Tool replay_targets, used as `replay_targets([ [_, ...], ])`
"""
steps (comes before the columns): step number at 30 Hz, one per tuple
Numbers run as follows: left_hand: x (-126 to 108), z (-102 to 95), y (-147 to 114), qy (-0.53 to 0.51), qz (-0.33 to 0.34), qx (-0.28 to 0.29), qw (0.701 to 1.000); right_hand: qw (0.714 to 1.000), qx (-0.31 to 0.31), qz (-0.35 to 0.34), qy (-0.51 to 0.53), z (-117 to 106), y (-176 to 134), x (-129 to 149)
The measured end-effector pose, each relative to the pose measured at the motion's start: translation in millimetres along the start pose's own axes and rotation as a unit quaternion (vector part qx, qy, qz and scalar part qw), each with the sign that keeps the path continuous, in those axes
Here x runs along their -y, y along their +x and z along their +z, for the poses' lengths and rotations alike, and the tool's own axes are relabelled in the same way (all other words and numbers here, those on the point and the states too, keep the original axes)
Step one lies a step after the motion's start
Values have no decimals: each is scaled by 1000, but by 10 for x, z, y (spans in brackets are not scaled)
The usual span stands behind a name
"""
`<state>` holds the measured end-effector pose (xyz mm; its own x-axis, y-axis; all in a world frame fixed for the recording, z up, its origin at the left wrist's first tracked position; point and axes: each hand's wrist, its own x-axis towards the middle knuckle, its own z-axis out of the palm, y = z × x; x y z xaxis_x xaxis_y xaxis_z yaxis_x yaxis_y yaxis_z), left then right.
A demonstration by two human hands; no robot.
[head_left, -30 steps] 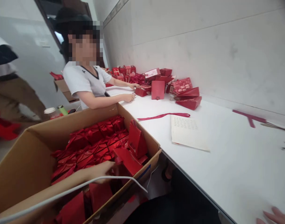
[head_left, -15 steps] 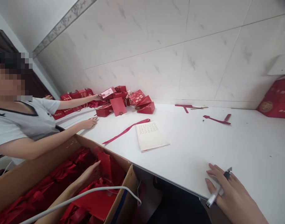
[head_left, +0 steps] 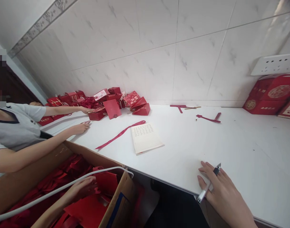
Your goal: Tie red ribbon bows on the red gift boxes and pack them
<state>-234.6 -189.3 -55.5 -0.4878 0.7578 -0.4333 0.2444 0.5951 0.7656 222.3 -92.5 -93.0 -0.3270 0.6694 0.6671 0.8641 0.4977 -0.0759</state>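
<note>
My left hand (head_left: 82, 190) reaches down into a cardboard box, its fingers bent at the left edge of a red gift box (head_left: 107, 183). Some fingertips are hidden against the red paper. Below that hand lies another flat red piece (head_left: 88, 207). My right hand (head_left: 218, 190) rests on the front edge of the white table, with a pen (head_left: 208, 186) held across its fingers, tip pointing away. An open notebook (head_left: 146, 141) with rows of handwriting lies between the hands, and a dark red ribbon (head_left: 121, 136) runs along its left side.
The cardboard box (head_left: 126, 186) holds several red packages, and a white cable (head_left: 64, 186) crosses over it. At left a co-worker's hands (head_left: 80, 128) are near piled red gift boxes (head_left: 111, 107). Ribbon pieces (head_left: 209, 119) lie by the wall. Large red boxes (head_left: 266, 98) stand at right.
The view has turned a little to the right. My left hand and the red gift box have gone lower in the cardboard box. The co-worker's far hand has drawn back from a pink-topped box.
</note>
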Motion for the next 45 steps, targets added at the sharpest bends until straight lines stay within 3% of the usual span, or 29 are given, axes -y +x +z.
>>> replay_targets([
  [3, -173, -269, -94, 14, 58, -50, 997, 1000, 0, 4, 2, 14, -11, -4],
  [6, -491, -482, -257, 67, 137, -163, 975, 999, 1, 11, 30, 28, 80, 91],
  [8, -773, -494, -354, 87, 201, -199, 955, 996, 15, -16, 84, 43, 243, 246],
  [9, -927, -447, -386, 105, 232, -187, 949, 992, 29, -45, 119, 57, 355, 347],
  [12, -1388, -107, -384, 210, 340, -128, 908, 966, 129, -110, 196, 146, 738, 674],
  [15, -1772, 414, -232, 304, 411, -24, 859, 940, 242, -111, 214, 271, 1019, 901],
  [17, -1956, 764, -67, 367, 434, -5, 823, 933, 274, -105, 206, 313, 1067, 951],
  [19, -2082, 1069, 127, 426, 425, -9, 799, 939, 267, -102, 189, 283, 1000, 924],
  [23, -2199, 1530, 475, 443, 403, 10, 801, 959, 217, -107, 148, 33, 630, 714],
  [26, -2233, 1810, 573, 446, 399, 50, 800, 968, 184, -116, 122, -209, 290, 501],
  [33, -2265, 2412, 374, 401, 450, 159, 782, 982, 156, -56, 94, -593, -211, 271],
  [37, -2178, 2580, 334, 363, 505, 177, 763, 981, 125, 8, 150, -686, -245, 298],
  [40, -2083, 2595, 348, 337, 527, 178, 760, 944, 68, 102, 307, -656, -71, 355],
  [43, -2009, 2584, 352, 318, 538, 156, 765, 840, 8, 170, 515, -474, 262, 467],
  [45, -1986, 2584, 352, 317, 540, 142, 767, 802, 20, 180, 570, -298, 488, 553],
])
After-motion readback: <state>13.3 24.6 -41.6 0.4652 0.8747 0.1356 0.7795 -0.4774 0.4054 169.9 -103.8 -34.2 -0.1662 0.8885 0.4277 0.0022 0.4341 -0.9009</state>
